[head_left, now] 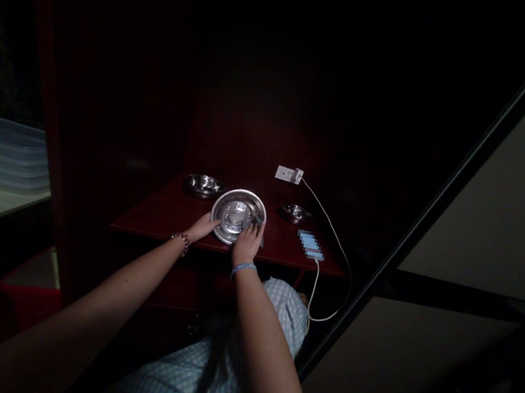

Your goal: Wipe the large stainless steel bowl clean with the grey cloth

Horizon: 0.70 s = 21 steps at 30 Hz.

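My left hand [201, 228] and right hand [247, 245] are on a round shiny steel plate [241, 193] at the front edge of a dark red wooden shelf [157, 218]; I cannot tell how firm my grip is, and a slip could send the plate over that edge.

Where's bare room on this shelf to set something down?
Bare wood shows on the dark-red shelf, left of the left hand and in front of the left steel bowl. A smaller patch lies between the right hand and the blurred blue object. Most crowded: around the steel plate, with both hands on it.
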Available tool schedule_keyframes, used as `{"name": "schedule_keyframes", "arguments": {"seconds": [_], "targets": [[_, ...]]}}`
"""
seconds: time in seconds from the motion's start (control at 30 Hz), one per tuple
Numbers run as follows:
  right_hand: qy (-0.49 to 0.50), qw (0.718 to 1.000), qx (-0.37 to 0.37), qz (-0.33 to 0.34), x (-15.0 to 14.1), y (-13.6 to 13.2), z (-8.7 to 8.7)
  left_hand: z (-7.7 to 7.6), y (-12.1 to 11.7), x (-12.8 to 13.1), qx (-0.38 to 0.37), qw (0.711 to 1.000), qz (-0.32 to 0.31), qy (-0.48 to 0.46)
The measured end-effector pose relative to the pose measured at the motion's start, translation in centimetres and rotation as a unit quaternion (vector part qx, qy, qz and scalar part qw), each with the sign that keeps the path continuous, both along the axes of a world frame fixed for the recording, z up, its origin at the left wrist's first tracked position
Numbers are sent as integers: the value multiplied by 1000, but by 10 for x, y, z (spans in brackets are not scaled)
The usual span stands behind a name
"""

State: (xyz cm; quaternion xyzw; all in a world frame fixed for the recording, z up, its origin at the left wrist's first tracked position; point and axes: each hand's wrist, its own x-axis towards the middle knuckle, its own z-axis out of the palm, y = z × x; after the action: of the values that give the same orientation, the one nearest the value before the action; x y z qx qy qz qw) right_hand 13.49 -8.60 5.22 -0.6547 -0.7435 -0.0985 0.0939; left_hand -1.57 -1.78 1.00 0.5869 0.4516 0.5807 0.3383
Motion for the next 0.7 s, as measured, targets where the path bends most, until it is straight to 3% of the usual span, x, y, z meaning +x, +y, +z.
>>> {"name": "schedule_keyframes", "arguments": {"seconds": [0.27,0.7], "targets": [[-12,997,-17,69,-3,-3,-4,-2,3,-2,-2,1000,8,-4],[124,971,-104,174,-7,0,-5,-2,7,-6,-18,999,36,-18]]}}
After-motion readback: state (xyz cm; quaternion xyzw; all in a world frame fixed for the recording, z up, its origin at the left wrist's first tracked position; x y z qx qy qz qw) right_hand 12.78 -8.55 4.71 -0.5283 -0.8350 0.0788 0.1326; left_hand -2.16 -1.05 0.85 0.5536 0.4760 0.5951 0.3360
